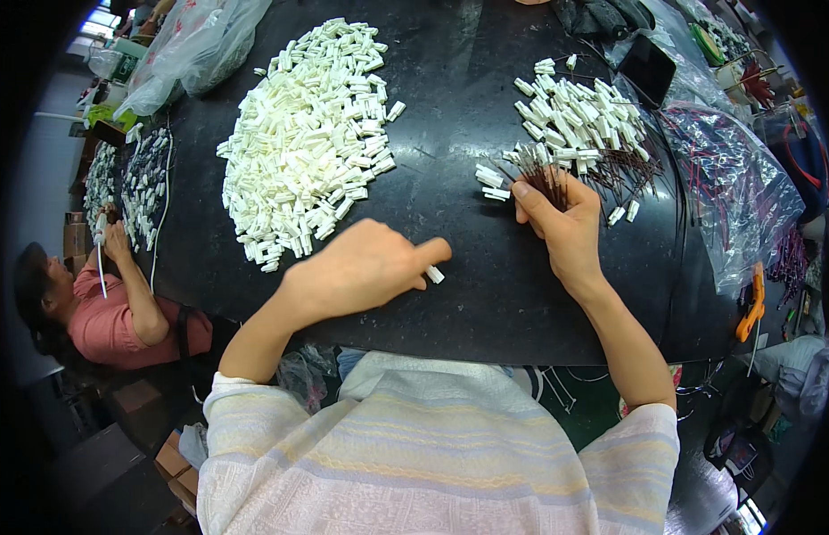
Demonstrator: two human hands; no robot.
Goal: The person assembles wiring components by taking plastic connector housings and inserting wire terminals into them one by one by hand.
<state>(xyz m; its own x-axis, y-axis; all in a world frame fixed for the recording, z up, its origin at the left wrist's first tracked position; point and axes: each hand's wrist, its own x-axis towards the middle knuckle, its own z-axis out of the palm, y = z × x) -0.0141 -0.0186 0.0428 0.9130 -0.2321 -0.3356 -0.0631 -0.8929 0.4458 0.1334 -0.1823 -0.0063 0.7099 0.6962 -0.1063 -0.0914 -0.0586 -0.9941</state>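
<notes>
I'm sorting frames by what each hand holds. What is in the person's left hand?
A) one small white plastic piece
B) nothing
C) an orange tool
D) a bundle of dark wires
A: a small white plastic piece pokes out from the fingertips of the left hand, while the right hand grips the dark wires.

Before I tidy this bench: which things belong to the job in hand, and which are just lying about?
In use:
left hand pinching a white connector
right hand on the wire bundle
big connector pile
wired connectors

Lying about:
bagged wires
clear bags
orange tool
</notes>
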